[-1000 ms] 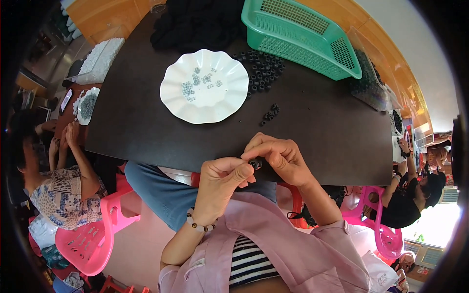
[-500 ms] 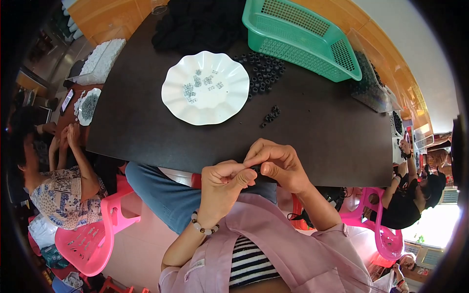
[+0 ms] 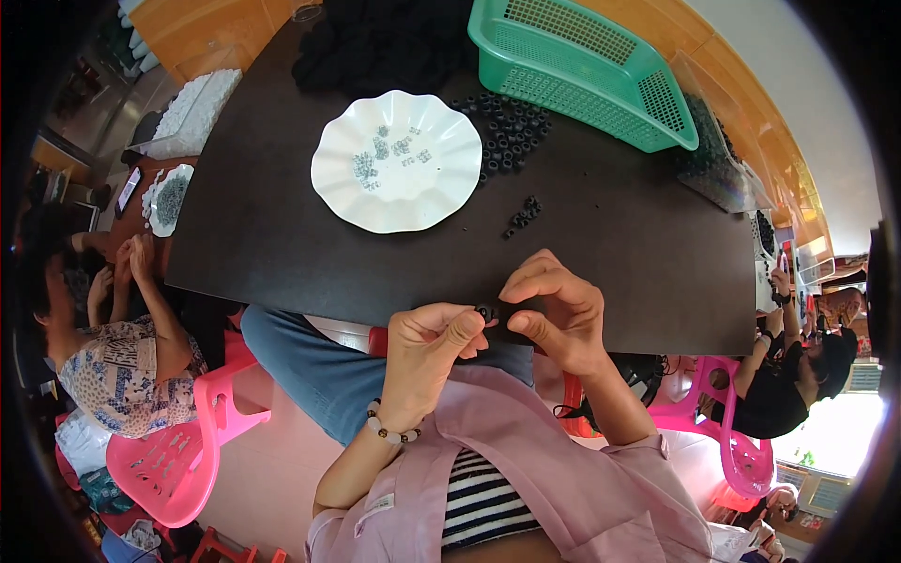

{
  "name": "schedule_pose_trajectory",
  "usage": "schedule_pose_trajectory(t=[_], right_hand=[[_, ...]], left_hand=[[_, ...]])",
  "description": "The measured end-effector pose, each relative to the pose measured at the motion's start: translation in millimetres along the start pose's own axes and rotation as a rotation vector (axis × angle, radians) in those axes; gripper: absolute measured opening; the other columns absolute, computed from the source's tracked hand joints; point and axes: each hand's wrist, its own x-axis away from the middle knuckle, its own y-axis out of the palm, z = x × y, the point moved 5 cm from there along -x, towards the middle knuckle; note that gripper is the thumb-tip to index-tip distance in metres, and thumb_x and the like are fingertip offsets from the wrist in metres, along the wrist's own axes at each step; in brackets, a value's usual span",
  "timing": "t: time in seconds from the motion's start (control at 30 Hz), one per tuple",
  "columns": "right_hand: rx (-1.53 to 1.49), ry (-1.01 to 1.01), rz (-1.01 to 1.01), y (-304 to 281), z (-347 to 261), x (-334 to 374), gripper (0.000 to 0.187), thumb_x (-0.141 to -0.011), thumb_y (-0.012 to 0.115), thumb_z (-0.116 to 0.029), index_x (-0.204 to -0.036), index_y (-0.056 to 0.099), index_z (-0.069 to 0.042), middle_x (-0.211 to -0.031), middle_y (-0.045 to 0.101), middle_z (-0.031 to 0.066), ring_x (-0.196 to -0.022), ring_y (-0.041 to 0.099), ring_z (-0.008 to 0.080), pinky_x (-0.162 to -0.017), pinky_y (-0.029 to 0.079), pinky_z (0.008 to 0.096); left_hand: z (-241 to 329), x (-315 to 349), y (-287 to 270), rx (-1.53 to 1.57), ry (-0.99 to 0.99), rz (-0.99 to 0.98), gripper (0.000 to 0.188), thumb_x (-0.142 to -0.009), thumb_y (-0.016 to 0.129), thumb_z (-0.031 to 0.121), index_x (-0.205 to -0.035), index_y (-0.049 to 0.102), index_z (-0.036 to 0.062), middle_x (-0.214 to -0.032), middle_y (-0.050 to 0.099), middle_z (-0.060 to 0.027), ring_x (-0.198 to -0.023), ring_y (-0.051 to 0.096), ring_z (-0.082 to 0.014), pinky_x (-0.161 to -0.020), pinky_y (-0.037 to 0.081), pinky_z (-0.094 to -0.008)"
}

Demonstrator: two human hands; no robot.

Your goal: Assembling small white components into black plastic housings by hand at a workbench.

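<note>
Between its fingertips, at the table's near edge, my left hand (image 3: 434, 349) pinches a small round black part (image 3: 484, 311). My right hand (image 3: 561, 314) is just to the right of it, thumb and fingers apart, holding nothing that I can see. Ahead of both hands lies a small cluster of black pieces (image 3: 523, 218). A white plate (image 3: 450, 195) with a wavy rim carries small clear pieces (image 3: 380, 148). Many black ring-shaped parts (image 3: 507, 131) are spread right of the plate.
The dark table (image 3: 282, 253) holds a green basket (image 3: 582, 89) and black cloth (image 3: 380, 42) at the back. A clear bin (image 3: 718, 169) stands far right. People sit at the left (image 3: 113, 361) and right (image 3: 779, 380), near pink chairs (image 3: 169, 460).
My right hand has let go of the black part and drawn away to the right, its fingers spreading. My left hand keeps the part, which now shows more fully.
</note>
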Motion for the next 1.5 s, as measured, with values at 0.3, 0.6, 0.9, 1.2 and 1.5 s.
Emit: schedule_pose_trajectory(t=[0.3,0.6,0.9,1.2,1.5], right_hand=[[0.129,-0.008,-0.108,4.8,-4.4,-3.3,0.032,-0.076,0.077,-0.021,-0.102,0.069,-0.005,-0.092,0.067,0.0059,-0.086,0.055,0.0194,-0.082,0.041,0.0322],[0.137,0.007,-0.168,12.1,-2.3,-2.2,0.027,-0.075,0.076,-0.011,-0.099,0.069,-0.003,-0.093,0.067,0.0064,-0.086,0.058,0.0192,-0.084,0.04,0.0334],[0.193,-0.08,-0.064,8.0,-4.4,-1.5,0.022,-0.077,0.073,-0.012,-0.098,0.068,-0.006,-0.086,0.065,0.0043,-0.084,0.056,0.0203,-0.082,0.04,0.033],[0.579,-0.108,0.179,-78.9,-32.9,-17.0,0.019,-0.078,0.071,-0.012,-0.097,0.069,-0.008,-0.086,0.066,0.0048,-0.078,0.058,0.0189,-0.074,0.046,0.032],[1.293,-0.012,0.806,-385.4,-78.6,-43.6,0.027,-0.085,0.063,-0.019,-0.105,0.067,-0.001,-0.075,0.067,0.0089,-0.067,0.06,0.0123,-0.065,0.047,0.0272]], left_hand=[[-6.5,2.8,-2.3,-0.034,-0.034,-0.04,0.03,-0.084,0.071,0.029,-0.08,0.069,-0.0003,-0.065,0.062,-0.0033,-0.057,0.052,-0.0078,-0.055,0.041,-0.021],[-6.2,5.0,5.5,-0.037,-0.048,-0.155,0.023,-0.093,0.061,0.018,-0.081,0.066,-0.0004,-0.07,0.06,-0.0012,-0.065,0.049,-0.0057,-0.06,0.039,-0.0198],[-17.7,-1.8,2.3,0.058,-0.081,-0.05,0.02,-0.093,0.058,0.017,-0.082,0.063,0.0006,-0.068,0.056,-0.0009,-0.062,0.047,-0.0069,-0.059,0.037,-0.0201],[-16.6,-1.6,2.1,0.017,-0.104,-0.008,0.023,-0.094,0.056,0.017,-0.101,0.065,-0.0033,-0.074,0.056,-0.0014,-0.06,0.047,-0.0075,-0.056,0.038,-0.0193],[-19.0,-2.1,5.0,0.004,-0.13,-0.011,0.021,-0.093,0.058,0.014,-0.1,0.066,-0.0034,-0.072,0.056,-0.0003,-0.059,0.048,-0.0064,-0.055,0.038,-0.0191]])
